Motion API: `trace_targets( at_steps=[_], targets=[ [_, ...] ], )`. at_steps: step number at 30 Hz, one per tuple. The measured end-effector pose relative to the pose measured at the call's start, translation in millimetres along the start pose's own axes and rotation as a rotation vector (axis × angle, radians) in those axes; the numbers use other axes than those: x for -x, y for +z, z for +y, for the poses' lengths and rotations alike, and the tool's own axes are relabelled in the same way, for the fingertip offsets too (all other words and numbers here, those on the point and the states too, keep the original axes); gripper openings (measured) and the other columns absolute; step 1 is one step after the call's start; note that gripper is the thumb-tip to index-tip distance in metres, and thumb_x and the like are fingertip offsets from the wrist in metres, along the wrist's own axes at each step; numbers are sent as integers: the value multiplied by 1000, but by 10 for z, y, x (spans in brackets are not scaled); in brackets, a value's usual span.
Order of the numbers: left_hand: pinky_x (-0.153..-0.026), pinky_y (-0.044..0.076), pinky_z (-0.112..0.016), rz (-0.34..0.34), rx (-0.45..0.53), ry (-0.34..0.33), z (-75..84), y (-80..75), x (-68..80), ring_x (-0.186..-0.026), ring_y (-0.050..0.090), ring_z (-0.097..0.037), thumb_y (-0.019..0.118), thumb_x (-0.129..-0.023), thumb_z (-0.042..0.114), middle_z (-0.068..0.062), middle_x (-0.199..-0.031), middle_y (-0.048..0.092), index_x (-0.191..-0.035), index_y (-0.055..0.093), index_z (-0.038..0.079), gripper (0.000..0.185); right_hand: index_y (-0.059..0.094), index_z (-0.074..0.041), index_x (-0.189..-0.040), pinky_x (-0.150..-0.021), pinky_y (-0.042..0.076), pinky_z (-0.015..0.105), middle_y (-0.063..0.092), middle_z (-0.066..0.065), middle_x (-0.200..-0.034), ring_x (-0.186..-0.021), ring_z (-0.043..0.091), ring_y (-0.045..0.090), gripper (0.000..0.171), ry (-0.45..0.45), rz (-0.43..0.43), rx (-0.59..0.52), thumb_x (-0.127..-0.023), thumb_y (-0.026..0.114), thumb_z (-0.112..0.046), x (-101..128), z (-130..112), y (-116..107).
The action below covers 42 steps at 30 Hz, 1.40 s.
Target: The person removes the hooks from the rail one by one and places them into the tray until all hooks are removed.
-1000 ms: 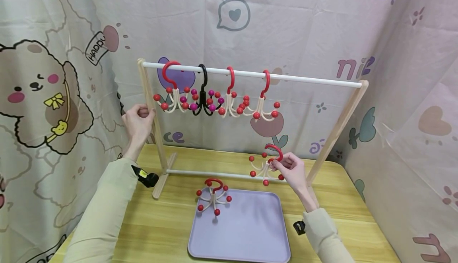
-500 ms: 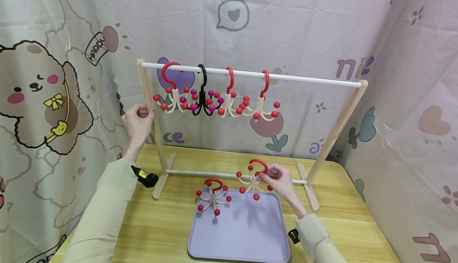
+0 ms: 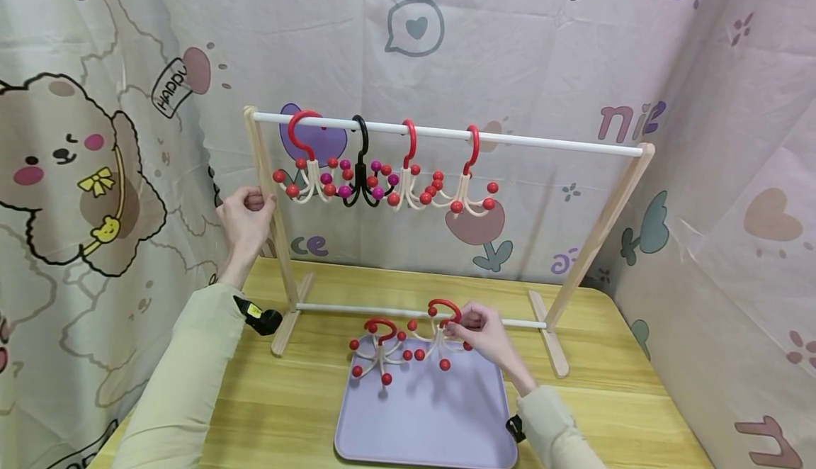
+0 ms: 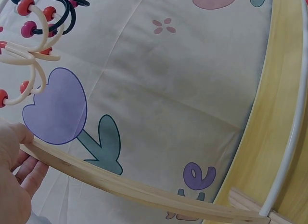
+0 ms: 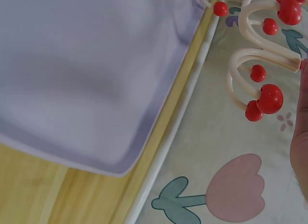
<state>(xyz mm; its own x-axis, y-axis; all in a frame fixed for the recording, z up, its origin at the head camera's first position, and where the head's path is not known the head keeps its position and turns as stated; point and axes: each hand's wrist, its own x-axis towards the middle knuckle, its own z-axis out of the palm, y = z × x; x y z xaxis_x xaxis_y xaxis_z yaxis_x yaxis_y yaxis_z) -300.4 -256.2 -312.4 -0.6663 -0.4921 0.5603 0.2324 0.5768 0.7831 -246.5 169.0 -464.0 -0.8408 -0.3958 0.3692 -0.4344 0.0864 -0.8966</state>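
Note:
In the head view, my left hand [image 3: 245, 217] holds the left wooden post [image 3: 281, 242] of a small hanging rack, thumb on one side and fingers on the other, as the left wrist view shows too. My right hand [image 3: 484, 333] pinches the red hook of a claw hanger [image 5: 269, 54] with cream arms and red ball tips, above the back edge of a lilac tray [image 3: 427, 419]. Just left of it, a matching claw hanger [image 3: 382, 356] stands on the tray. Three red-hooked hangers [image 3: 464, 189] and one black hanger [image 3: 361, 171] hang from the white top rail [image 3: 561, 142].
The rack's lower white bar [image 3: 370, 309] runs behind the tray, and its right wooden post [image 3: 599, 242] rises from a foot on the wood-grain table [image 3: 605, 398]. Printed curtains [image 3: 542, 51] enclose the back and sides. The rail's right stretch carries no hanger.
My right hand has moved left and downward with the claw hanger, from beside the right post to over the tray's back edge, close to the other one. My left hand has stayed on the post.

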Motion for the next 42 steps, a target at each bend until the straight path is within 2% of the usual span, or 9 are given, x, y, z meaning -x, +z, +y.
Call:
trace_targets(
  at_steps=[5, 13, 23, 26, 30, 33, 36, 42],
  targets=[
    [-62, 39, -7, 11, 5, 0, -9, 7, -9, -64, 47, 14, 66, -93, 13, -21, -95, 72, -107, 72, -6, 24, 62, 10, -96, -69, 63, 37, 72, 34, -94, -79, 16, 77, 11, 11, -33, 2, -90, 69, 3, 7, 41, 59],
    [-65, 37, -7, 51, 15, 28, -20, 19, -23, -60, 44, 18, 68, -90, 11, -14, -86, 71, -103, 73, -6, 22, 63, 9, -96, -66, 61, 27, 72, 34, -95, -78, 12, 77, 11, 38, -54, 0, -90, 69, 1, 10, 38, 130],
    [-66, 37, -7, 34, 16, 21, -19, 8, -25, -61, 44, 19, 67, -91, 11, -25, -95, 73, -105, 73, -6, 24, 66, 5, -96, -66, 62, 39, 75, 27, -94, -78, 12, 76, 12, 95, -57, 73, -89, 72, -2, 27, 138, 191],
    [-67, 37, -7, 33, 11, 23, -27, 12, -26, -61, 44, 19, 67, -91, 12, -24, -95, 73, -106, 72, -6, 24, 65, 5, -96, -65, 62, 39, 75, 27, -94, -79, 20, 77, 13, 121, -58, 87, -89, 72, -2, 35, 150, 212],
    [-67, 37, -8, 30, 4, 21, -30, 14, -24, -63, 43, 18, 66, -91, 12, -25, -96, 72, -107, 72, -7, 25, 65, 5, -97, -62, 60, 32, 75, 27, -95, -81, 33, 76, 13, 147, -60, 91, -89, 72, -2, 45, 160, 232],
    [-66, 37, -7, 27, 4, 20, -30, 11, -26, -63, 44, 17, 66, -91, 12, -25, -96, 73, -107, 72, -7, 25, 65, 5, -97, -60, 58, 28, 75, 27, -94, -81, 37, 76, 14, 144, -63, 90, -89, 73, -4, 51, 173, 240],
    [-66, 37, -8, 25, 7, 24, -33, 10, -28, -62, 44, 17, 66, -92, 12, -25, -96, 73, -107, 72, -7, 25, 66, 4, -98, -62, 59, 31, 75, 26, -94, -81, 36, 76, 15, 147, -70, 95, -89, 73, -5, 54, 191, 249],
    [-66, 37, -8, 27, 2, 21, -39, 10, -32, -63, 44, 17, 66, -91, 12, -25, -96, 73, -107, 72, -7, 25, 66, 3, -99, -70, 62, 43, 76, 24, -95, -81, 21, 77, 14, 149, -88, 117, -89, 73, -5, 69, 223, 258]
  ],
)
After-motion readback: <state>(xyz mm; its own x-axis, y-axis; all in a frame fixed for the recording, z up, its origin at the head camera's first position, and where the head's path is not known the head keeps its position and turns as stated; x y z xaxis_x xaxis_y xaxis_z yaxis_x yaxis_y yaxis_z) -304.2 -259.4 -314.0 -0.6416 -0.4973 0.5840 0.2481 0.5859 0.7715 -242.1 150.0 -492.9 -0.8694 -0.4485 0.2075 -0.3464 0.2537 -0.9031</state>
